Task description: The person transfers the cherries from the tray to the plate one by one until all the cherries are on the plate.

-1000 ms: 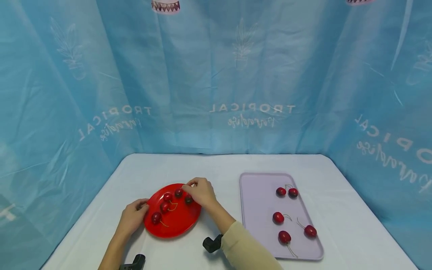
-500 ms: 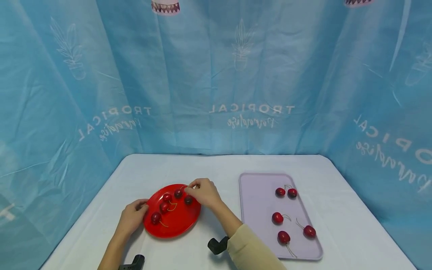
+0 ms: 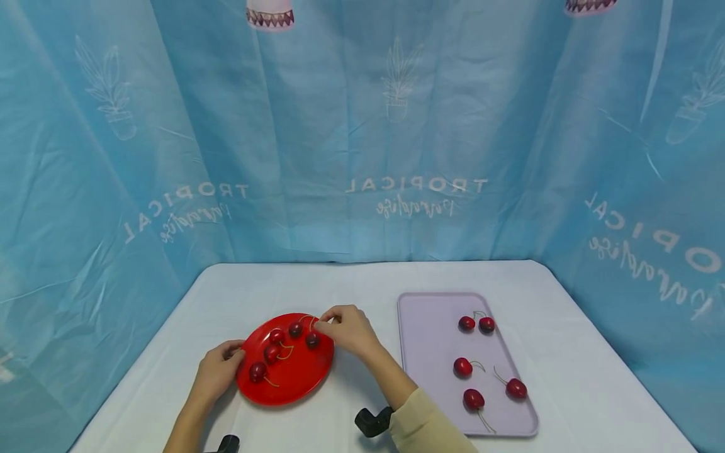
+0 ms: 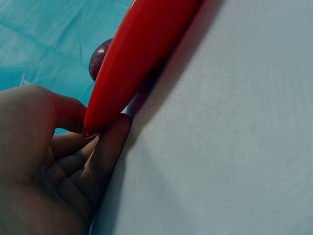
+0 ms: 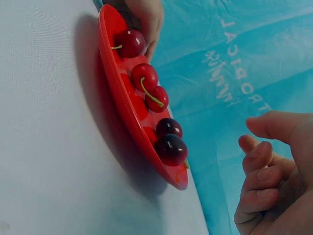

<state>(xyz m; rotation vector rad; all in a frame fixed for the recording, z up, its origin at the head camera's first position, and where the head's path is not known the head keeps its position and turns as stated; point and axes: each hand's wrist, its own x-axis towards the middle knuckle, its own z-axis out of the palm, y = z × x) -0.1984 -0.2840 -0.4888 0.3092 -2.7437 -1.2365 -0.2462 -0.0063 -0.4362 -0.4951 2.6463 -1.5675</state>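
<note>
A red plate (image 3: 289,387) lies on the left part of the white table, with several dark red cherries (image 3: 257,372) on it, stems attached. My left hand (image 3: 218,371) grips its left rim; in the left wrist view the thumb (image 4: 68,112) is over the edge and fingers are beneath. Above the right edge of the plate is my right hand (image 3: 350,330), close to the pair of cherries (image 3: 296,329) at the back. In the right wrist view its thumb and forefinger are apart with nothing between them, and the other fingers (image 5: 259,191) curl loosely.
A pale lilac tray (image 3: 430,365) lies to the right, with several more cherries (image 3: 473,400) spread over its right half. Blue printed curtains (image 3: 362,138) stand behind and on both sides of the white table (image 3: 351,283). A black wrist device (image 3: 374,421) sits below the right sleeve.
My right hand has drawn back to the right from the rear cherries, and their stems now show free. The left hand stays on the plate's rim. The head view has shifted slightly.
</note>
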